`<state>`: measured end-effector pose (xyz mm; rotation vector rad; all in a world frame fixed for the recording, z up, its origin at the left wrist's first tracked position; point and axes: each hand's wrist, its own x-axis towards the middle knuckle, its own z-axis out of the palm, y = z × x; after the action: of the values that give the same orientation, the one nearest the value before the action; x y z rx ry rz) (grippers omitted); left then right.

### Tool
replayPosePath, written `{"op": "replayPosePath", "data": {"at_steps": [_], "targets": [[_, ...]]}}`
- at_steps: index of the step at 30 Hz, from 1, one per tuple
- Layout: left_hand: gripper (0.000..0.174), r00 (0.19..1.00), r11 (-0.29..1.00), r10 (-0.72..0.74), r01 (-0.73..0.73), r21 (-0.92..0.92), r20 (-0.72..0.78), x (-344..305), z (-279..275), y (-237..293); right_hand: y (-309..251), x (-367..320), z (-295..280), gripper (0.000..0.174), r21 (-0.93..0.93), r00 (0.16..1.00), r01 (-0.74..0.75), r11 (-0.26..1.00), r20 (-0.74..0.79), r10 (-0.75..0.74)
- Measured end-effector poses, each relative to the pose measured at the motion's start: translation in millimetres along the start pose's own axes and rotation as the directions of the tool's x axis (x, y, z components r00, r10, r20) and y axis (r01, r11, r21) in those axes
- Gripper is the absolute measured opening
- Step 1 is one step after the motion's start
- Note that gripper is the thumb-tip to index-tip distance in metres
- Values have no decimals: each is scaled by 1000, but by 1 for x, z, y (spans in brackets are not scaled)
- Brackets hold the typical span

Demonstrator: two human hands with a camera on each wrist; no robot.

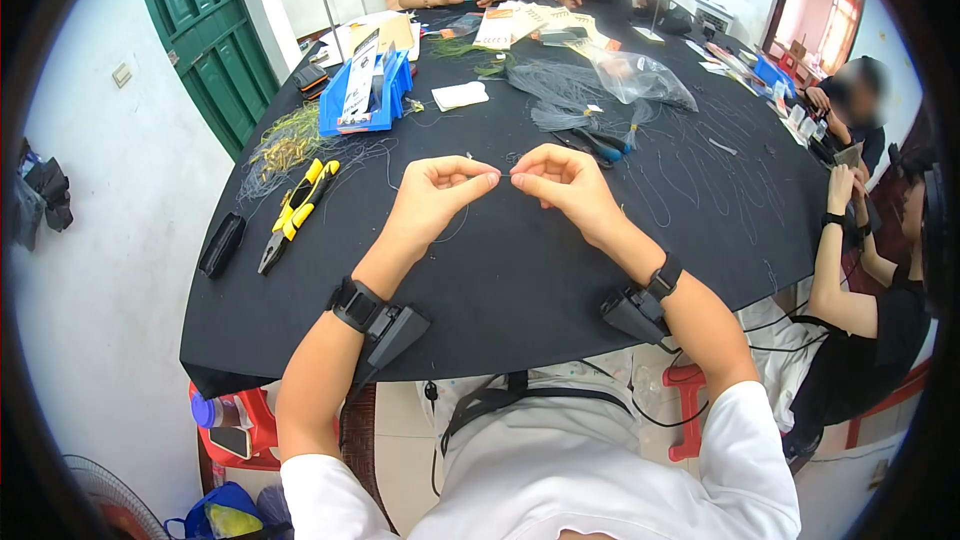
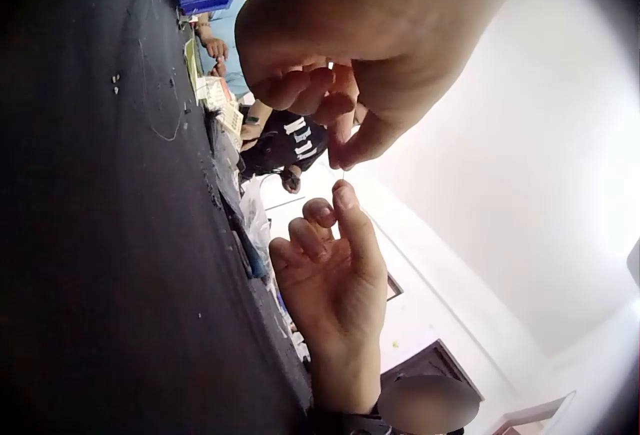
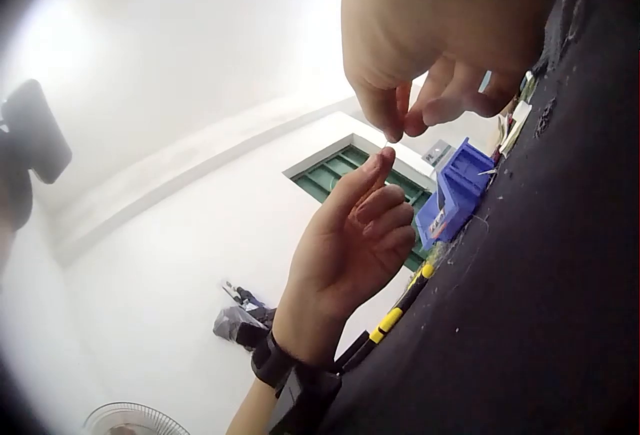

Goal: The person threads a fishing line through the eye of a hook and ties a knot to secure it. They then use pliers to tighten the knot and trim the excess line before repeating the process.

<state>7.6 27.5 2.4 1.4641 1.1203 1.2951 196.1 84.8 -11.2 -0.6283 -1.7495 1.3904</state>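
Over the black-covered table, my left hand (image 1: 437,198) and right hand (image 1: 572,192) meet almost fingertip to fingertip. Each pinches a thin line (image 1: 505,175) between thumb and forefinger. A short stretch of it shows in the small gap, and a fine strand hangs below the left hand. In the left wrist view the left hand (image 2: 370,30) is at the top, with the right hand (image 2: 335,280) below, other fingers curled. The right wrist view has the right hand (image 3: 450,30) above the left hand (image 3: 340,245). The line's ends are hidden by the fingers.
Yellow-and-black pliers (image 1: 297,210) and a black case (image 1: 222,245) lie at left. Behind them are a tangle of yellow-tipped strands (image 1: 290,145) and a blue bin (image 1: 362,122). Grey line bundles (image 1: 570,90) and blue-handled pliers (image 1: 605,147) lie beyond the right hand. Other people sit around.
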Motion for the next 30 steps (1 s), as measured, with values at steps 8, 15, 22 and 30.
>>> {"op": "replayPosePath", "data": {"at_steps": [8, 15, 22, 30], "targets": [[15, 999, 998, -27, 26, 49, 24, 2, -3, -5, -3, 0, 5, 11, -8, 1000, 7, 1000, -2, -7], [16, 994, 990, -80, 88, 107, -76, 6, -14, -10, 6, 26, -52, 11, -374, 934, 104, 922, -283, -220], [17, 985, 991, -112, 121, 56, -131, 10, -17, -26, 22, 44, -57, 15, -896, 988, -3, 445, -70, -135], [18, 984, 990, -133, 137, 28, -119, 14, -19, -37, 37, 45, -54, 15, -894, 991, -51, 445, -99, -86]]}}
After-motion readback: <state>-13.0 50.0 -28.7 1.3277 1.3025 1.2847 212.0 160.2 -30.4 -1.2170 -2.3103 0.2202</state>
